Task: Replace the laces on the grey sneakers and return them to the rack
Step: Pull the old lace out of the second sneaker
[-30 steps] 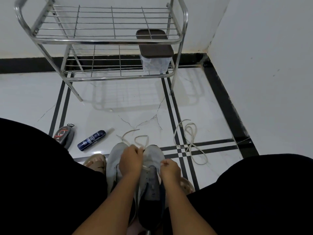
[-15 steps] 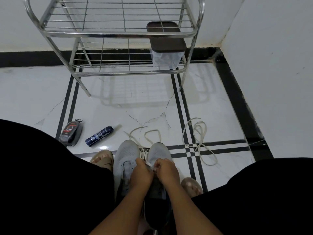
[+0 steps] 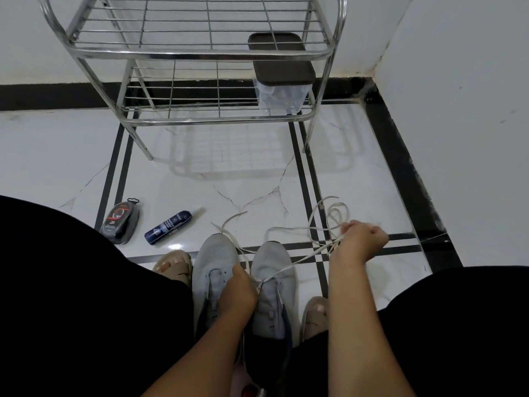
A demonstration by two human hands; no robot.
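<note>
The two grey sneakers (image 3: 243,285) stand side by side on the tiled floor (image 3: 200,184), between the person's sandalled feet and well short of the steel shoe rack (image 3: 200,53) at the far wall.

The right hand (image 3: 357,243) pinches a white lace (image 3: 303,257) in curled fingers and holds it out taut to the right from the right sneaker's eyelets. The left hand (image 3: 239,293) rests curled over the gap between the tongues; what its fingers grip cannot be told.

Judged progress: lacing is under way, neither shoe is finished, and the return to the rack is outstanding. A loose lace (image 3: 332,213) lies coiled on the floor to the right.

The blue spray can (image 3: 167,224) and shoe-polish sponge case (image 3: 120,222) carry print too small to read.
</note>
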